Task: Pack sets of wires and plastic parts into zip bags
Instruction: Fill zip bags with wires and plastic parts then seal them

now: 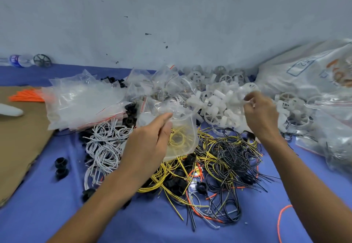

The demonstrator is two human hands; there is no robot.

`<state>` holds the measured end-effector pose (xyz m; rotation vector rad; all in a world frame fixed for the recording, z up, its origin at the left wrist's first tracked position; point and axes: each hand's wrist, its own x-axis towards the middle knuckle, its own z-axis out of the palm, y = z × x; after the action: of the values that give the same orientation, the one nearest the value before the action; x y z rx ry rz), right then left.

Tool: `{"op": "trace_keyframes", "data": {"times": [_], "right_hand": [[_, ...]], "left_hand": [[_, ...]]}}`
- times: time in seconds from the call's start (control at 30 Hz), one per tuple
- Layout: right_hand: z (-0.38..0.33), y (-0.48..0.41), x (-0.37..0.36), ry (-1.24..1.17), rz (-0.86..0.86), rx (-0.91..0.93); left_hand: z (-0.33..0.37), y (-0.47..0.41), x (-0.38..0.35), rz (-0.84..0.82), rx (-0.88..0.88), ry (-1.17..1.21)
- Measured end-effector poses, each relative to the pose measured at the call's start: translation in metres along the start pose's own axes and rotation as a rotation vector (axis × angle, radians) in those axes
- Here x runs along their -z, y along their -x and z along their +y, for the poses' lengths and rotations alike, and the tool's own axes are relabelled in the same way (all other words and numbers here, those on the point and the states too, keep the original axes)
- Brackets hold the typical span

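Head view: left hand (pixel 150 143) grips clear plastic zip bag (pixel 182 140), right hand (pixel 261 113) at 2 o'clock pinches white plastic part (pixel 248 101); interlocked white pile (pixel 219 107) could drag along.

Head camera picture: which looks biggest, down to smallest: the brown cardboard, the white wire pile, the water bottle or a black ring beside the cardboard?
1. brown cardboard, partly out of frame.
2. white wire pile.
3. water bottle, far back so it looks small.
4. black ring, nearer the camera.
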<state>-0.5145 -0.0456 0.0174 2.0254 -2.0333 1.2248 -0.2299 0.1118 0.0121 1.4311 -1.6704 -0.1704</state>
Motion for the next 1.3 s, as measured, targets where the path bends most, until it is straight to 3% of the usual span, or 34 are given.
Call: {"op": "trace_keyframes", "data": {"times": [0.07, 0.17, 0.27, 0.37, 0.5, 0.63, 0.8, 1.0, 1.13, 1.23, 1.3], "right_hand": [[-0.017, 0.010, 0.023, -0.429, -0.039, -0.065], [-0.048, 0.036, 0.058, -1.095, -0.360, -0.074], [-0.073, 0.069, 0.070, -1.359, -0.714, -0.033], [-0.089, 0.088, 0.055, -1.097, -0.819, -0.002], [-0.108, 0.095, 0.031, -0.457, -0.644, 0.185], [-0.120, 0.099, 0.027, -0.236, -0.522, 0.229], [-0.131, 0.107, 0.024, -0.412, -0.510, 0.170], [-0.135, 0.105, 0.019, -0.712, -0.762, 0.180], [-0.142, 0.079, 0.030, -0.885, -0.647, 0.196], [-0.154, 0.043, 0.024, -0.812, -0.489, 0.227], [-0.165, 0.013, 0.002, -0.553, -0.453, 0.289]], "left_hand": [[0.003, -0.007, 0.002, 0.022, 0.020, 0.024], [0.008, -0.019, 0.005, 0.036, 0.041, 0.049], [0.014, -0.023, 0.007, 0.012, 0.048, 0.020], [0.020, -0.021, 0.007, -0.012, 0.037, -0.030], [0.025, -0.013, 0.010, -0.009, 0.024, -0.062], [0.023, -0.009, 0.019, 0.007, 0.029, -0.097], [0.024, -0.007, 0.022, -0.016, 0.026, -0.079], [0.019, -0.010, 0.026, 0.004, 0.054, -0.016], [0.013, -0.013, 0.030, 0.025, 0.065, 0.005], [0.008, -0.013, 0.031, 0.019, 0.081, 0.037], [0.007, -0.011, 0.032, 0.014, 0.078, 0.036]]}}
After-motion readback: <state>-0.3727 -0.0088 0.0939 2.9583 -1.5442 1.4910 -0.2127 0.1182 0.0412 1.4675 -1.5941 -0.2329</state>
